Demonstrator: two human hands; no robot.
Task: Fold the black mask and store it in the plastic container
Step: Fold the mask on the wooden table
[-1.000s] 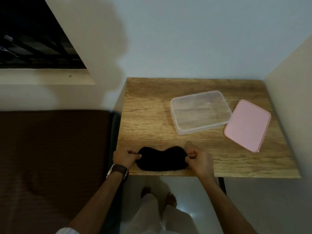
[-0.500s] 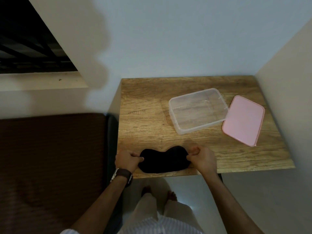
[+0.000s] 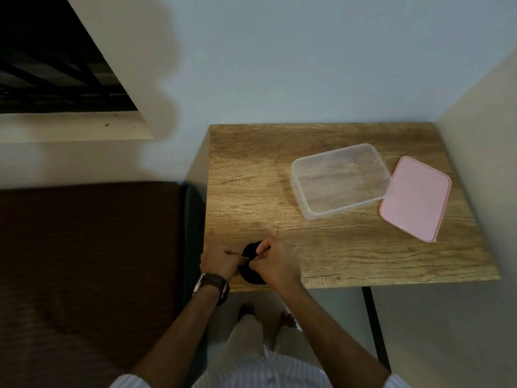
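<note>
Head view: you're pinching mask [image 3: 249,271] with both hands' fingers [image 3: 261,252]; be matching edges, pressing crease on surface [image 3: 335,247].

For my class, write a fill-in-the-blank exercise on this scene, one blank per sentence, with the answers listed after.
1. Both hands, left and right, pinch the black ____ at the table's near edge.
2. The clear container holds ____.
3. The lid beside the container is coloured ____.
4. A watch is on the ____ wrist.

Answers: mask; nothing; pink; left
</note>
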